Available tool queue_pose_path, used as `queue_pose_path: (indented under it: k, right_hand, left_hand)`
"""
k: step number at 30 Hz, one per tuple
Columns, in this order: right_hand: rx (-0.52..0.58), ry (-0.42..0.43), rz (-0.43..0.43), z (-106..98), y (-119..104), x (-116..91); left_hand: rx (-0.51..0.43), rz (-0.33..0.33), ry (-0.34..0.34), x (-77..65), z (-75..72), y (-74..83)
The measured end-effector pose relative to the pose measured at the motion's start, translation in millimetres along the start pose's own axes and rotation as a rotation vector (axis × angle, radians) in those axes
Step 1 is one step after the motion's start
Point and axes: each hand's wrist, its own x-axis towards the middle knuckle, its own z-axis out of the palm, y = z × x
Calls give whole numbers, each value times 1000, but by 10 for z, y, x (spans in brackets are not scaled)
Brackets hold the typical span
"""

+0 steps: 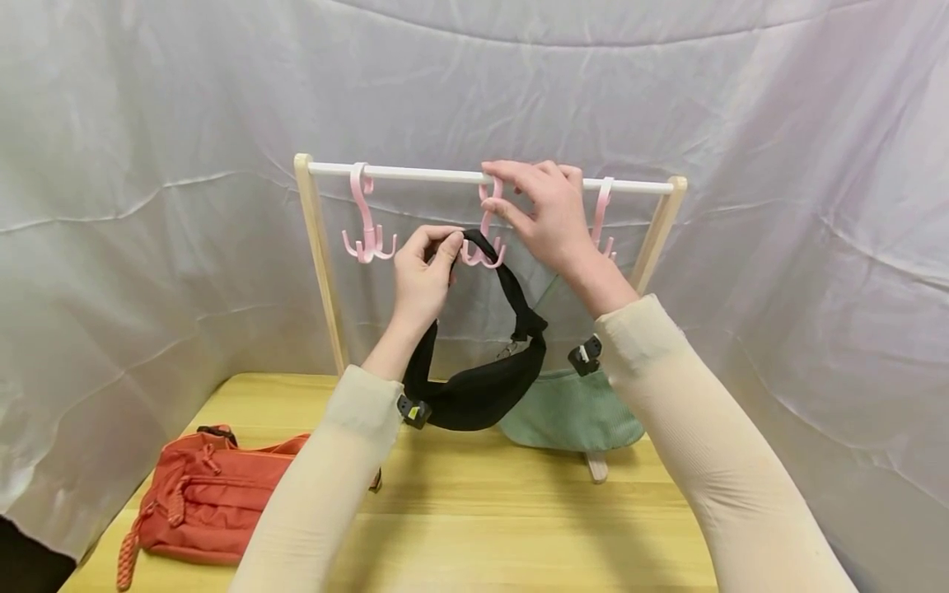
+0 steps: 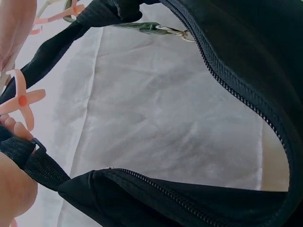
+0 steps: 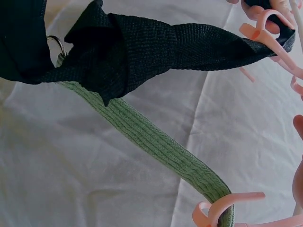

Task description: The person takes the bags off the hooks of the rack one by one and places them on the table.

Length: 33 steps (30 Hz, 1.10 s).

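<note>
White sheeting drapes behind a wooden table (image 1: 474, 527) carrying a small rack with a white rail (image 1: 423, 174). From the head view, our left hand (image 1: 423, 276) pinches the black bag's strap (image 1: 511, 288) at the middle pink hook (image 1: 485, 247), while our right hand (image 1: 544, 214) grips that hook's stem; the black bag (image 1: 482, 391) dangles below, in front of a green bag (image 1: 571, 412). An orange bag (image 1: 208, 494) lies near left.

At the left wrist, the strap (image 2: 42, 61) seems to cross a prong (image 2: 21, 101), though seating is unclear, so it could slip off.

At the right wrist, the black webbing (image 3: 189, 45) crosses the green strap (image 3: 151, 142); tangling might drag both down.
</note>
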Motion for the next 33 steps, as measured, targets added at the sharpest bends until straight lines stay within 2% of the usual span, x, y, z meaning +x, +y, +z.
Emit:
queue_pose_path:
  k: [11, 17, 33]
  right_hand:
    - [22, 25, 12, 25, -7, 5]
    - [26, 20, 36, 26, -19, 1]
    - [26, 26, 52, 52, -37, 15]
  left_hand:
    - [30, 37, 5, 83, 3, 58]
    - [36, 32, 13, 89, 6, 80]
    - [71, 83, 80, 94, -3, 106]
